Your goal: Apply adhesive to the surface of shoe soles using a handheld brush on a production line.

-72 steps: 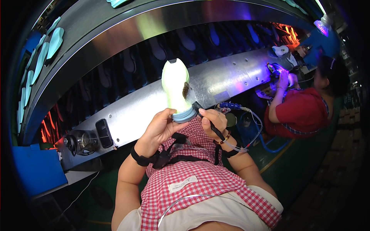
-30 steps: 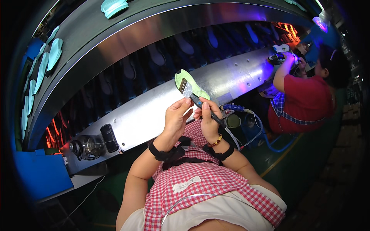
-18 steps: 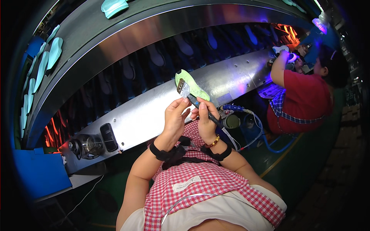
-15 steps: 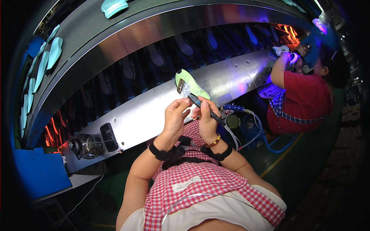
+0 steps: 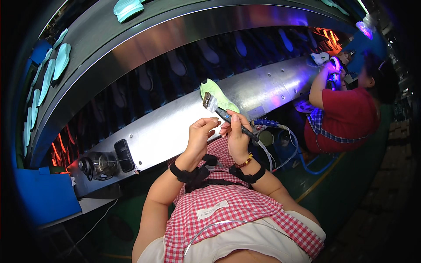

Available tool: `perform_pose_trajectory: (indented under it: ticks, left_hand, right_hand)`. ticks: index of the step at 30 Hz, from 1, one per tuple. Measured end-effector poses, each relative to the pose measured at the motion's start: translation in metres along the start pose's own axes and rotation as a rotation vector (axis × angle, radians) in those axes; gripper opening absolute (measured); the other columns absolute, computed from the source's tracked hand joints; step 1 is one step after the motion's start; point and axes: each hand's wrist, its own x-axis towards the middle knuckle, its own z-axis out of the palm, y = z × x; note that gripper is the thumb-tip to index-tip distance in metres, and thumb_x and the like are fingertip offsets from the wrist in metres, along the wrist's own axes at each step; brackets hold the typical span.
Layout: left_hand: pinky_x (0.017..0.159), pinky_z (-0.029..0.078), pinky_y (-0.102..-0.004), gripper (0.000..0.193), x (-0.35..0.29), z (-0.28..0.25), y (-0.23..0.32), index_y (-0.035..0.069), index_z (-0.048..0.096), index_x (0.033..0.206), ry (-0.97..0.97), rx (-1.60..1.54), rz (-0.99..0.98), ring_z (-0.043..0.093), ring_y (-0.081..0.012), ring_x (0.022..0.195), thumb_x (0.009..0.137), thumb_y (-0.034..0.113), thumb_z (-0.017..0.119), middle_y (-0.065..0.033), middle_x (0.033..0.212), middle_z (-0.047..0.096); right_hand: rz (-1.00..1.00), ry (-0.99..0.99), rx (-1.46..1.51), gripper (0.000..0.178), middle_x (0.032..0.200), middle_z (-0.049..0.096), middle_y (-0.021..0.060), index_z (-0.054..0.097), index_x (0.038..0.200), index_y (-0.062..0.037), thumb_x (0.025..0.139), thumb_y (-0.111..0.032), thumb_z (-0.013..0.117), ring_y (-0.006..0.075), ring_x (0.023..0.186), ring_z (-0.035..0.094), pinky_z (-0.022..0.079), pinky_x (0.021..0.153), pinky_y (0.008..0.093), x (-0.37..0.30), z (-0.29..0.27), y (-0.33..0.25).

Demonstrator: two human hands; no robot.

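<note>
A pale green shoe sole (image 5: 224, 101) lies on the metal ledge, a dark patch at its far end. My right hand (image 5: 238, 139) is closed round the black handle of a brush (image 5: 223, 115) fed by thin hoses. The brush's brown bristles lie over the left edge of the sole, hiding part of it. Beside the handle, my left hand (image 5: 200, 134) is closed, thumb and fingertips pinched together just short of the brush. Whether something small sits in that pinch, I cannot make out.
Beyond the metal ledge (image 5: 162, 127), a rack of soles hangs under a curved conveyor (image 5: 94, 41) carrying turquoise soles. A black tray (image 5: 123, 156) and a glass pot (image 5: 104, 165) stand at left. On the right are hoses (image 5: 294, 153) and a co-worker in red (image 5: 348, 116).
My left fingertips have come away from the brush, while my right hand keeps hold of it. The brush has shifted slightly right. The co-worker's hands have moved.
</note>
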Motion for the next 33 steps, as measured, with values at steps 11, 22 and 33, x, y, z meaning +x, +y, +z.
perform_pose_trajectory:
  ticks: [11,22,33]
  left_hand:
    - [0.076,0.041,-0.0265,0.016,-0.015,-0.015,0.009,0.007,0.06,0.09,-0.017,0.051,-0.044,0.056,-0.0098,0.084,0.082,0.021,0.059,-0.0028,0.087,0.063]
    - [0.067,0.04,-0.0256,0.02,-0.03,-0.044,0.034,0.006,0.051,0.073,-0.194,0.069,0.367,0.052,-0.0121,0.069,0.087,0.02,0.045,-0.0021,0.068,0.054]
    - [0.061,0.041,-0.0311,0.012,-0.044,0.012,0.087,0.004,0.06,0.071,0.106,1.293,1.262,0.051,-0.0224,0.069,0.064,0.001,0.069,-0.004,0.066,0.055]
  right_hand:
    - [-0.221,-0.209,-0.258,0.027,0.08,0.059,0.0083,0.053,0.107,0.0029,0.082,-0.009,0.056,0.0108,0.069,0.057,0.045,0.061,0.0207,-0.002,-0.004,-0.015]
    - [-1.104,-0.596,-0.954,0.035,0.078,0.05,0.0027,0.063,0.099,-0.0096,0.065,-0.005,0.064,0.0164,0.066,0.054,0.046,0.056,0.0266,0.017,-0.01,-0.052]
    - [-1.224,-0.932,-1.227,0.024,0.073,0.05,-0.001,0.061,0.094,-0.0142,0.07,-0.015,0.057,0.0107,0.061,0.049,0.039,0.052,0.0229,0.06,-0.028,-0.083]
